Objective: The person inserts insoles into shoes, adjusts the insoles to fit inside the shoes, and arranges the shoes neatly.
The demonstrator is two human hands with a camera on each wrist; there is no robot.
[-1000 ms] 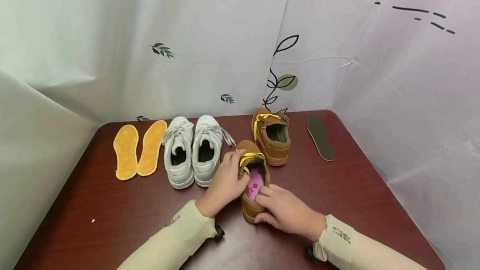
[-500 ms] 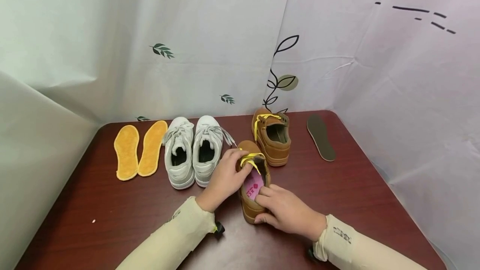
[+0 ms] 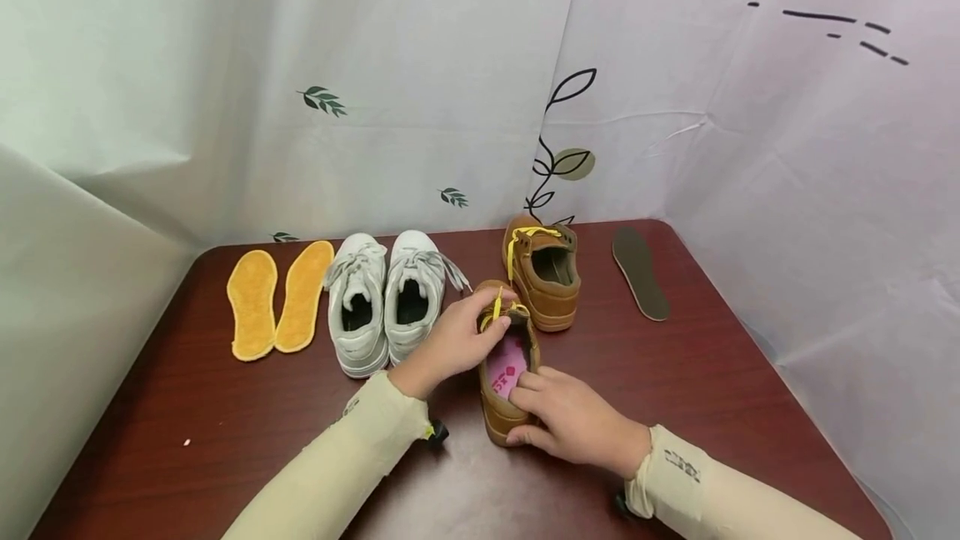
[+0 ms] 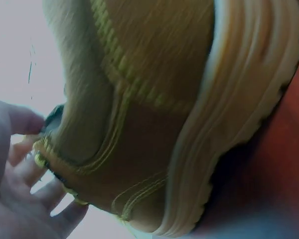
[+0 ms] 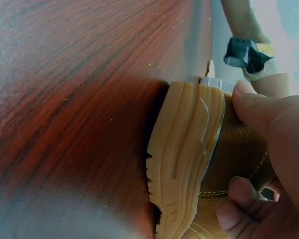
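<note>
A brown shoe (image 3: 504, 424) with yellow laces (image 3: 497, 307) stands toe away, a pink insole (image 3: 507, 367) with red print lying inside. My left hand (image 3: 459, 337) holds the tongue and laces between thumb and fingers; in the left wrist view the left hand (image 4: 20, 184) is at the shoe's (image 4: 144, 144) upper edge. My right hand (image 3: 573, 417) grips the heel, thumb outside at the back, some fingers over the rim and hidden inside. The right wrist view shows the right hand (image 5: 274, 149) against the heel side, above the tan sole (image 5: 182, 149).
A second brown shoe (image 3: 551, 298) stands just behind. Two white shoes (image 3: 365, 352) are left of the hands, with two orange insoles (image 3: 253, 298) beyond them. A dark insole (image 3: 640, 273) lies at the right on the red-brown table (image 3: 720, 407). Curtains (image 3: 420, 48) enclose the back and sides.
My left hand has shifted slightly right and up over the tongue, and the yellow lace under it now stands upward. The right hand keeps its grip at the heel.
</note>
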